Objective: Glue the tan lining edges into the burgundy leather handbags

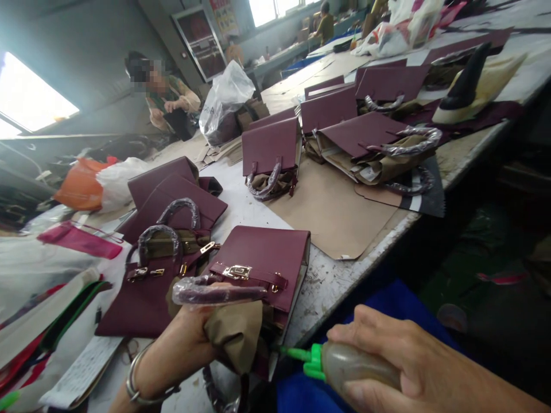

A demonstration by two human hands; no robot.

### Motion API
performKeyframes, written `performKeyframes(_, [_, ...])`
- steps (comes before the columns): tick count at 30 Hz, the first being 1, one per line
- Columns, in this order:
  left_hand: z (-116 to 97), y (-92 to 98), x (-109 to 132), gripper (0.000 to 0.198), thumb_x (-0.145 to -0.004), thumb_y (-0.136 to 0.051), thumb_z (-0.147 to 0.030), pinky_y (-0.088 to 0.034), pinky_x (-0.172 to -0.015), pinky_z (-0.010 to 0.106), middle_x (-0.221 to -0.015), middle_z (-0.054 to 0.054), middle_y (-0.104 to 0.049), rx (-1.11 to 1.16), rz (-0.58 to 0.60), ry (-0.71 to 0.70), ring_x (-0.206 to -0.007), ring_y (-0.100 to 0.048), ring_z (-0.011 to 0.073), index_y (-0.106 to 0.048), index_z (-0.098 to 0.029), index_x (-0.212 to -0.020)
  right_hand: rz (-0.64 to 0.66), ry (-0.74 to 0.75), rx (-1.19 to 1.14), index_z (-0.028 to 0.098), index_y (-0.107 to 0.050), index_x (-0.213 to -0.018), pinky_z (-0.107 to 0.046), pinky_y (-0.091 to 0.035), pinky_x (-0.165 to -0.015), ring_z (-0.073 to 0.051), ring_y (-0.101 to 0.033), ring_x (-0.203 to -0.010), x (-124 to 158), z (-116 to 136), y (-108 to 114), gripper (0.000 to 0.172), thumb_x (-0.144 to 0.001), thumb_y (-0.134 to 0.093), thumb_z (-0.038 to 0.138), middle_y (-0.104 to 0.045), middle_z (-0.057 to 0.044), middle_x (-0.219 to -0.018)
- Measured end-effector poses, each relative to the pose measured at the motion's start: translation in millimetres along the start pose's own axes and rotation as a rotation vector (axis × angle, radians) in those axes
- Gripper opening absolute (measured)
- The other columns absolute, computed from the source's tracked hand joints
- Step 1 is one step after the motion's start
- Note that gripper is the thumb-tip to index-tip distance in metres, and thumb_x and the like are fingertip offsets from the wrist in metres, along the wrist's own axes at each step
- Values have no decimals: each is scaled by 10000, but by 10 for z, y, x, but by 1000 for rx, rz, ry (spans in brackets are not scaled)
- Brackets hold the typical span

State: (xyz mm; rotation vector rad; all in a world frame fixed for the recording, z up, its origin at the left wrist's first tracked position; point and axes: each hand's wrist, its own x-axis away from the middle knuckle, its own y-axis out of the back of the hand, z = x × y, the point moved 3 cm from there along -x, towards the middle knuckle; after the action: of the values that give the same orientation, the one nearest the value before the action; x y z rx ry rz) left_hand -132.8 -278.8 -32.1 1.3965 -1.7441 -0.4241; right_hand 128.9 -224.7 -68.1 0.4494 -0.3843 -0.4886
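My left hand, a metal bangle on its wrist, reaches under the plastic-wrapped handle of a burgundy handbag and grips it; its fingers are mostly hidden. Brown paper sticks out of the bag beside this hand. A gold clasp shows on the bag's strap. My right hand is wrapped round a squeeze bottle of cloudy brownish liquid. Its green nozzle points left, close to the bag's lower edge; whether they touch I cannot tell.
Several similar burgundy bags stand and lie along the worktable, one straight ahead. Brown card lies beyond my right hand. A handwritten notepad lies at lower left. Farther back, a person works at the left.
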Motion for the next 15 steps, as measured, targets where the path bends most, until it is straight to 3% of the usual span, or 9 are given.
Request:
performKeyframes(7, [78,-6,-17,371,-729,-571,-286,-525,-831,305,-1057,79,-638,-77,35,-17,-928,-621,235,-594,-194,-1088,-176,-122,44,263,-601,-1075,-276,-444,-690,-163,-580,-757,-170,-386,76,290,-826,-482,356,-578,-33,-909])
performKeyframes(12, [168,-5,-4,284,-707,-613,-318,-555,-737,284,-813,56,-684,-87,50,1,-788,-654,227,-653,-198,-961,-251,-129,79,245,-590,-1089,-303,-446,-708,-167,-576,-745,-302,-605,95,310,-817,-481,348,-579,-39,-940])
performKeyframes(15, [251,9,3,352,-693,-626,-345,-538,-797,286,-928,63,-674,-98,-30,-29,-889,-633,237,-628,-203,-1015,-281,-132,81,239,-595,-1077,-300,-446,-699,-167,-572,-731,-329,-641,103,306,-806,-495,343,-583,-36,-917])
